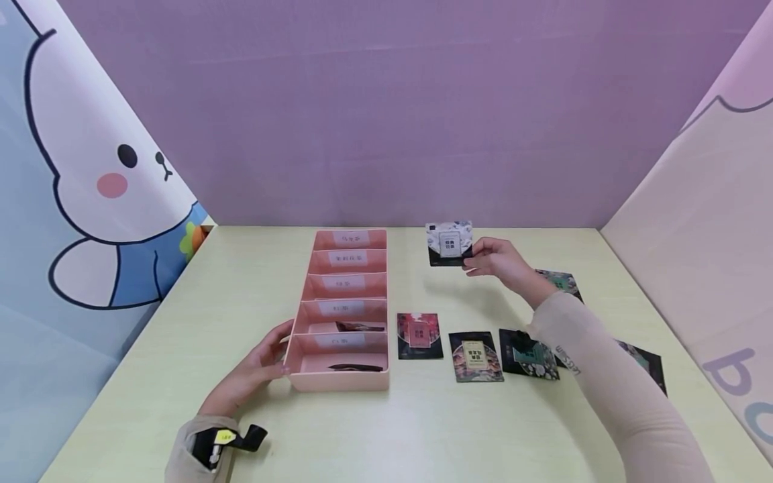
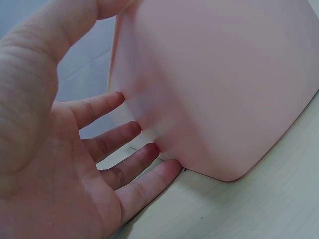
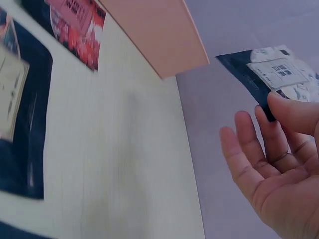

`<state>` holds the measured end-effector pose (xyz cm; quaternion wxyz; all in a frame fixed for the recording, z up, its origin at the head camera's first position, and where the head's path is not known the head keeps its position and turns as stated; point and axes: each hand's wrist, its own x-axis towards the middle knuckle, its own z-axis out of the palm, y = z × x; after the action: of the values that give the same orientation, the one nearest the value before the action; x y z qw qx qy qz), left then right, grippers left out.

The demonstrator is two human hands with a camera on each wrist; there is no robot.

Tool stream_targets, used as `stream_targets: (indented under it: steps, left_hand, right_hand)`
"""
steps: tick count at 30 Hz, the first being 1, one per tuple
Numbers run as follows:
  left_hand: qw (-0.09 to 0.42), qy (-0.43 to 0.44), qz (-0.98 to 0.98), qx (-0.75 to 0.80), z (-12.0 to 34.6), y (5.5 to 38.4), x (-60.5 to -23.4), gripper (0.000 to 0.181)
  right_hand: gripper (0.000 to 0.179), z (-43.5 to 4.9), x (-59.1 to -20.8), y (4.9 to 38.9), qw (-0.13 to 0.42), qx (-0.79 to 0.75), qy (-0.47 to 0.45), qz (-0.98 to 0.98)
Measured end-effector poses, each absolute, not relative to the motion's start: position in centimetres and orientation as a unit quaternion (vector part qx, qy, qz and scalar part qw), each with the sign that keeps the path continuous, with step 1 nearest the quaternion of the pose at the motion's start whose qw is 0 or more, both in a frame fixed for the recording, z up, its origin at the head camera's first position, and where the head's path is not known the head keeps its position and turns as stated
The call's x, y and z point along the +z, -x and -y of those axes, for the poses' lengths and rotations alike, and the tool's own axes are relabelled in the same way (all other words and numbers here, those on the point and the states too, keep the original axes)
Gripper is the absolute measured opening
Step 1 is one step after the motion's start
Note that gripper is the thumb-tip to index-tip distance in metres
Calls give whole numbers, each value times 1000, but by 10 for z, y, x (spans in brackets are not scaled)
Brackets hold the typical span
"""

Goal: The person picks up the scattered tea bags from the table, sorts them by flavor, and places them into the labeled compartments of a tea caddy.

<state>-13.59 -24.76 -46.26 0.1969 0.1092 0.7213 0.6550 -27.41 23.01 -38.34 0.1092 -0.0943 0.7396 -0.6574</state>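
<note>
My right hand point(image 1: 498, 263) pinches a black-and-white tea sachet point(image 1: 449, 245) at its lower right corner, thumb on top and fingers beneath. It is held up over the table, to the right of the pink divided box point(image 1: 339, 382). In the right wrist view the printed front of the sachet point(image 3: 279, 72) faces the camera. My left hand point(image 1: 266, 355) rests against the box's left side near the front corner. Seen from the left wrist, its fairly straight fingers point(image 2: 142, 191) touch the box wall point(image 2: 224, 89) with their tips. Labelled compartments run front to back; the front two each hold a dark sachet point(image 1: 356, 367).
A red sachet point(image 1: 419, 335) lies just right of the box. Beside it are an orange-patterned sachet point(image 1: 476, 357) and a green-labelled one point(image 1: 528, 354). More sachets point(image 1: 561, 283) lie farther right, partly behind my right arm. A purple wall point(image 1: 398, 121) closes off the table's back.
</note>
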Motion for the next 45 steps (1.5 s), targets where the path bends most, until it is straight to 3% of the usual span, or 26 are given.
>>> stream_targets:
  steps: [9,16,29,45]
  left_hand:
    - [209,-95,-725,649,246,135,-459,75]
    - [214,-91,-726,647,245,135,-458,76]
    - [212,-93,-727,647,246,136,-459,76]
    - [208,-85,-724,653,245,134,-458,76]
  right_hand:
    - [22,-209,-383,271,132,-695,108,-699]
    - [17,-196,-383,269,144,-714,119,-674]
    - [28,-177,-386,271,140,-735,125,-652]
    - [27,-151,-384,262,140,-743,148,-638]
